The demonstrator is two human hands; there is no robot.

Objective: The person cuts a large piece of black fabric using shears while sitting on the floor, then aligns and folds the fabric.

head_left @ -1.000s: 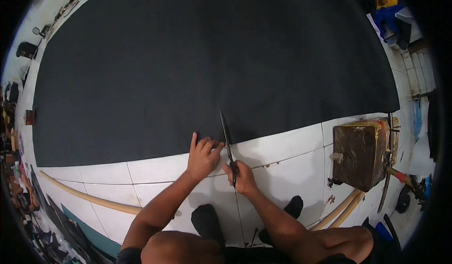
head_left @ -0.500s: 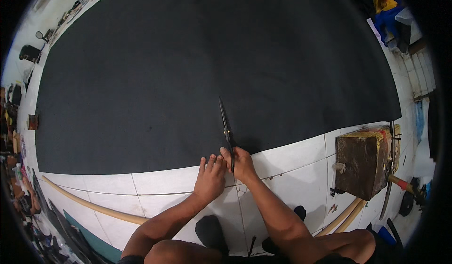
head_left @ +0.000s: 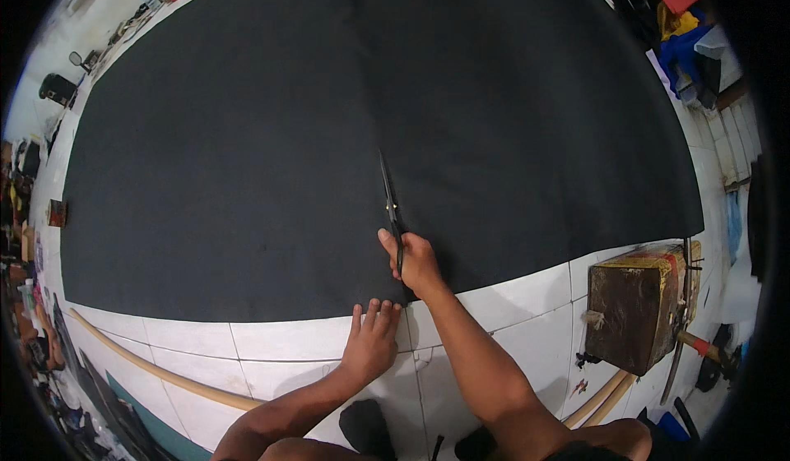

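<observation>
Scissors (head_left: 390,206): on black sheet (head_left: 230,157), inside near edge.
Long axis: roughly square to edge; I see tips inward, slightly left.
Right hand (head_left: 416,262): gripping scissors.
Left hand (head_left: 373,346): flattened, fingertips (head_left: 374,305) at near edge.

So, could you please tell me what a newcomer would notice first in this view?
The eye would likely fall first on the huge black sheet, spread over the white tiled floor and filling most of the view. Near its lower edge, the right hand holds dark scissors pointing away from the person, while the left hand lies with fingertips at that edge. A bulky brown block stands at the right, below the sheet's corner.
</observation>
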